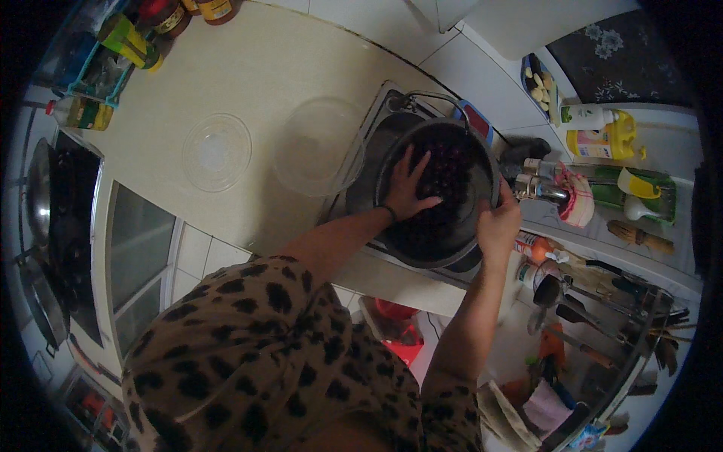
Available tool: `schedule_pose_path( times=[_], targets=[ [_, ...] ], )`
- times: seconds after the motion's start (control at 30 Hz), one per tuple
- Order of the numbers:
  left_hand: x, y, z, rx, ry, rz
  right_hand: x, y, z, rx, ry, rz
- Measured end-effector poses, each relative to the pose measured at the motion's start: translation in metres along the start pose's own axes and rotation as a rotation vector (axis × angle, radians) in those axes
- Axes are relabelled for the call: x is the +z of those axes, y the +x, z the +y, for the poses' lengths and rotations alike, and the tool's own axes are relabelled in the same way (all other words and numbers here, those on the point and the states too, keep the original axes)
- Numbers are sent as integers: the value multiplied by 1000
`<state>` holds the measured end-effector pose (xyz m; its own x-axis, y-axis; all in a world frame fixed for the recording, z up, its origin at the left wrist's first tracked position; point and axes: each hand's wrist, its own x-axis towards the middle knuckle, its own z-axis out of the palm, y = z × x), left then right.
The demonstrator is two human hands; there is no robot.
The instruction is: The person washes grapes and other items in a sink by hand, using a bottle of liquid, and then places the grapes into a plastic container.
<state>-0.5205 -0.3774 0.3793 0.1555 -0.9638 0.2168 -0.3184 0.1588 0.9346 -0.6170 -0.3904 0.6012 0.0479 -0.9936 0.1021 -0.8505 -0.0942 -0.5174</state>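
A large dark round basin [469, 226] rests over the metal sink [361, 133]. Small dark red-purple round fruits, perhaps grapes or cherries [446, 169], lie inside it. My left hand [409, 189], a dark band on its wrist, reaches over the basin's near left part with fingers spread, holding nothing. My right hand [500, 220] grips the basin's right rim, thumb on the inside. A curved metal faucet [440, 96] arches over the basin's far edge. Left of the sink stands a clear plastic bowl [316, 150], and farther left lies a clear round lid [217, 152].
Jars [217, 8] and an oil bottle [85, 113] stand at the upper left, above a stove [70, 226]. Along the right are a yellow detergent jug [601, 135], a wooden-handled brush [641, 236] and hanging ladles [548, 291]. A red bin [401, 339] sits below the counter.
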Motion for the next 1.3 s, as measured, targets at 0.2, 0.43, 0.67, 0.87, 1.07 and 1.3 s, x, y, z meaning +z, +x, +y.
schedule_pose_path(
  times=[0.2, 0.43, 0.67, 0.87, 1.07, 1.3],
  targets=[
    [3, 4, 2, 36, 17, 10, -4, -1, -17, 63, -26, -31],
    [5, 3, 10, -5, 12, -8, -1, 0, -9, -28, -26, 24],
    [11, 2, 11, -34, 26, -7, -5, 0, -12, -55, -83, 29],
    [17, 4, 13, -41, 8, 2, -8, 1, -12, 5, -81, 4],
    [24, 4, 16, -63, 3, 9, -12, 2, -17, -71, -93, 28],
    [44, 0, 19, -16, -25, 91, -16, 4, -8, -79, -155, 6]
  ],
)
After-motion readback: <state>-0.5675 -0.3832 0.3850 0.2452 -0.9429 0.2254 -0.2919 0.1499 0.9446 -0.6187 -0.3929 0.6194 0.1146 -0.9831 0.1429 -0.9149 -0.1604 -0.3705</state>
